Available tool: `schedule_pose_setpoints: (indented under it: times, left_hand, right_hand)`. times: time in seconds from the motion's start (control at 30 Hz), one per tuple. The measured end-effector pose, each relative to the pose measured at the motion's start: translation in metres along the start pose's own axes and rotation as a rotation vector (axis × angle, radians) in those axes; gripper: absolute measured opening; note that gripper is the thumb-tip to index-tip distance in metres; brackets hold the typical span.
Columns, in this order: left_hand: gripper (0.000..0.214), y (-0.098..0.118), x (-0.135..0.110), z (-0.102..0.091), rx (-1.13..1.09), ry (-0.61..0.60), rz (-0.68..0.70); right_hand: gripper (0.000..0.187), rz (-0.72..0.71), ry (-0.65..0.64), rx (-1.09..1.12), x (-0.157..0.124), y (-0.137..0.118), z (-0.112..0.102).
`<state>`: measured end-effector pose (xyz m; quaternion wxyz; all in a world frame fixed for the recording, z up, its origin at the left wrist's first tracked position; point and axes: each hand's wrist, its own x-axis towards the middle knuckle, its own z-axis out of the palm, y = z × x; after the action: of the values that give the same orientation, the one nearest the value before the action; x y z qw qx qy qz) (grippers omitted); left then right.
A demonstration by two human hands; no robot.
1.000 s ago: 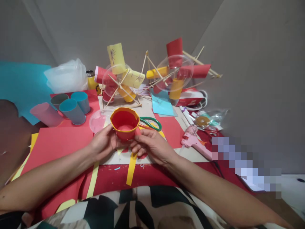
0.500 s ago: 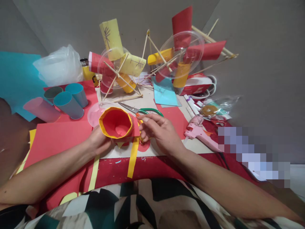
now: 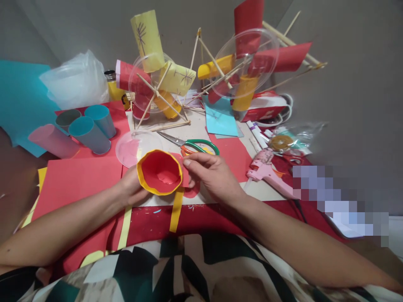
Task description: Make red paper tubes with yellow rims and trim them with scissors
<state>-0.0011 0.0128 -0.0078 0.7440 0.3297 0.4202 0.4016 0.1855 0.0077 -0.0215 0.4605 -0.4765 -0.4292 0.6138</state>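
Observation:
A red paper cup [image 3: 160, 171] with a yellow band round its rim is tipped so its mouth faces me. My left hand [image 3: 131, 188] is wrapped round its left side from behind. On the cup's right, my right hand [image 3: 211, 174] pinches its red outer wall between thumb and fingers. A yellow paper strip [image 3: 176, 208] hangs down below the cup over the red sheet. Green-handled scissors [image 3: 192, 146] lie just beyond my right hand.
Two paper-roll windmills on stick frames [image 3: 157, 90] [image 3: 245, 67] stand at the back. Blue, grey and pink paper tubes [image 3: 90, 134] lie at the left on red paper. A pink glue gun [image 3: 267, 174] lies right. A clear plastic lid [image 3: 130, 147] sits beyond the cup.
The cup has tipped from upright to facing me. My right hand left the cup's underside and now pinches its right wall. The view has moved closer to the table.

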Motion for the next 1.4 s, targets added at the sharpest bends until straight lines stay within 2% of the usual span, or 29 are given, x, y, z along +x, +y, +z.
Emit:
schedule_pose_setpoints:
  times: [0.1,0.2,0.3,0.4,0.53,0.63,0.83,0.93,1.0,1.1,1.2,1.3,1.4]
  left_hand:
    - [0.021,-0.002,0.003,-0.002,-0.161,-0.050,-0.165]
    - [0.026,-0.002,0.003,-0.001,-0.224,-0.083,-0.233]
    - [0.030,0.003,0.001,0.002,-0.249,-0.050,-0.235]
    - [0.027,0.007,0.001,0.002,-0.240,-0.021,-0.156]
    - [0.021,0.003,0.007,-0.002,-0.256,0.053,-0.119]
    - [0.019,-0.003,0.011,-0.004,-0.284,0.092,-0.085]
    - [0.022,-0.015,0.010,-0.005,-0.129,0.073,-0.011]
    - [0.031,-0.019,0.008,-0.010,-0.008,-0.007,0.062]
    - [0.039,-0.020,0.006,-0.012,0.105,-0.061,0.108]
    - [0.048,-0.018,0.001,-0.014,0.285,-0.112,0.176]
    - [0.058,-0.014,-0.001,-0.014,0.370,-0.144,0.236]
    - [0.067,-0.016,-0.002,-0.015,0.328,-0.151,0.283]
    - [0.071,-0.020,-0.003,-0.017,0.274,-0.184,0.336]
  right_hand:
    - [0.034,0.006,-0.010,-0.016,0.000,0.001,0.001]
    - [0.037,0.008,-0.024,-0.032,0.000,0.002,0.001]
    - [0.041,0.003,-0.032,-0.041,0.001,0.001,-0.001]
    - [0.040,-0.078,0.017,-0.036,0.001,-0.001,-0.005]
    - [0.034,-0.230,0.106,-0.048,-0.001,-0.002,-0.010]
    - [0.033,-0.443,0.163,-0.167,-0.008,-0.004,-0.012]
    - [0.053,-0.887,0.059,-0.645,-0.025,-0.005,-0.012]
    - [0.054,-1.005,0.028,-0.831,-0.025,-0.005,-0.012]
    - [0.050,-1.010,0.012,-0.875,-0.023,-0.005,-0.012]
    - [0.039,-0.943,0.009,-0.807,-0.024,-0.008,-0.014]
    - [0.032,-0.703,0.080,-0.608,-0.024,-0.013,-0.015]
    - [0.020,-0.457,0.103,-0.373,-0.021,-0.016,-0.015]
    - [0.011,-0.379,0.035,-0.247,-0.015,-0.015,-0.012]
